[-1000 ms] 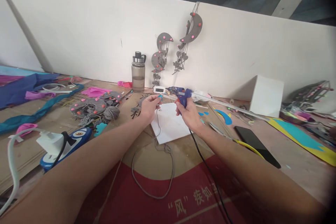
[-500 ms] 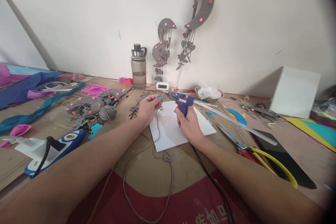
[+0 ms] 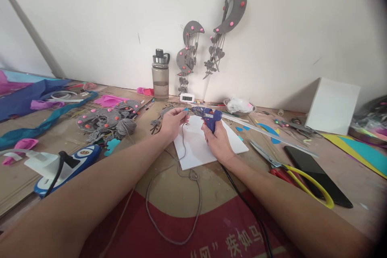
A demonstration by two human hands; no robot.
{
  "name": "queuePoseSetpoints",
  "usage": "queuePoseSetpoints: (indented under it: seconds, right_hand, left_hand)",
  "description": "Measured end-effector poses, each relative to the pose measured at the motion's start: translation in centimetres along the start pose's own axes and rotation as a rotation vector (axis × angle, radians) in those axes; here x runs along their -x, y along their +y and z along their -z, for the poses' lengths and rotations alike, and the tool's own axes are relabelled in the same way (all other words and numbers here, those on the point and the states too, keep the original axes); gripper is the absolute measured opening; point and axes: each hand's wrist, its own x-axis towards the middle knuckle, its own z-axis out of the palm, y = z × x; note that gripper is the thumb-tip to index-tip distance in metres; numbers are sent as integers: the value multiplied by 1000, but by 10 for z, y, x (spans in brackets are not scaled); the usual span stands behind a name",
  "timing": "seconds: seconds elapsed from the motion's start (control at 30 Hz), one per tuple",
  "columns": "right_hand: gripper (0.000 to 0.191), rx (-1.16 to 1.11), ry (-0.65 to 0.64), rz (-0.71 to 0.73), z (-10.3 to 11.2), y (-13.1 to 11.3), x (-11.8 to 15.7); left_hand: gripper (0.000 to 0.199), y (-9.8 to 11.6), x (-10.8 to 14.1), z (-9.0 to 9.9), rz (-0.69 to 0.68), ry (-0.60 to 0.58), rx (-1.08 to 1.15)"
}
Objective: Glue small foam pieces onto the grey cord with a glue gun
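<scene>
Between the fingertips of my left hand point(image 3: 173, 124) is a small blue piece point(image 3: 186, 109), with a grey cord point(image 3: 184, 141) hanging from it down over a white sheet point(image 3: 199, 149). My right hand point(image 3: 218, 139) is wrapped round the handle of a blue glue gun point(image 3: 211, 117), whose nozzle points left and sits close to the blue piece. Whether nozzle and piece touch is too small to tell. A long clear glue stick point(image 3: 266, 132) sticks out of the gun's back. Below the sheet, the cord lies in a loose loop.
Yellow-handled scissors point(image 3: 290, 169) and a black phone point(image 3: 320, 177) lie on the right. Grey crescents point(image 3: 105, 119) with yarn and a blue power strip point(image 3: 81, 165) are on the left. A bottle point(image 3: 160, 76) stands by the wall. The gun's black cable point(image 3: 242, 203) runs toward me.
The view has shifted slightly. The glue gun's nozzle is a little nearer the blue piece. Both hands keep their grips.
</scene>
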Motion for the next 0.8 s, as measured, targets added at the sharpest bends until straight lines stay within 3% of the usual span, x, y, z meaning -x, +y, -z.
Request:
queuePoseSetpoints:
  seconds: [0.8]
  right_hand:
    - [37, 36, 21, -40, 2, -7, 1]
  left_hand:
    - [24, -1, 1, -1, -6, -37, -16]
